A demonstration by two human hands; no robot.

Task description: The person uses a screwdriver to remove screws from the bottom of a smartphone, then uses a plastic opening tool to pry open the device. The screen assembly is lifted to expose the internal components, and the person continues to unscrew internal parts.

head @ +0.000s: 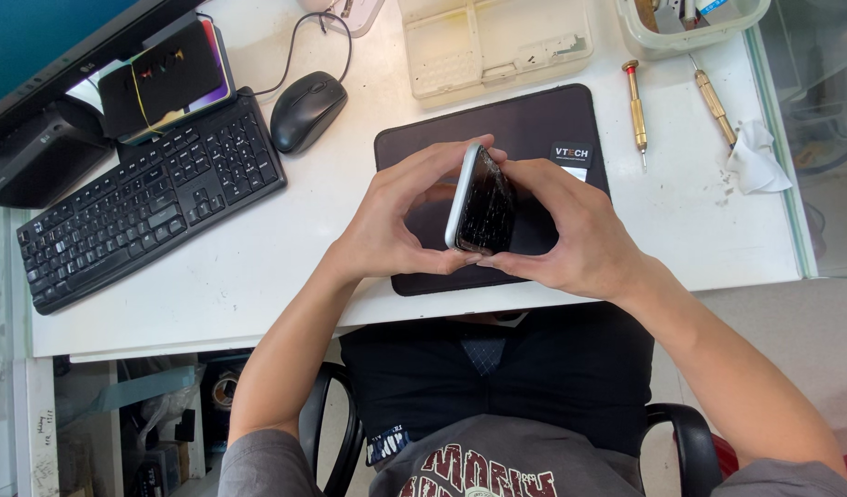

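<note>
Above the dark mat (534, 120) on the white tabletop (258, 267), the left hand (386, 225) and right hand (570, 235) clamp a cracked phone (481, 201) on edge — still closed, screwdrivers (636, 106) untouched beside it.

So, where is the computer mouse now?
The mouse lies on the white desk, upper left of centre, between the black keyboard and the dark mat.
</note>
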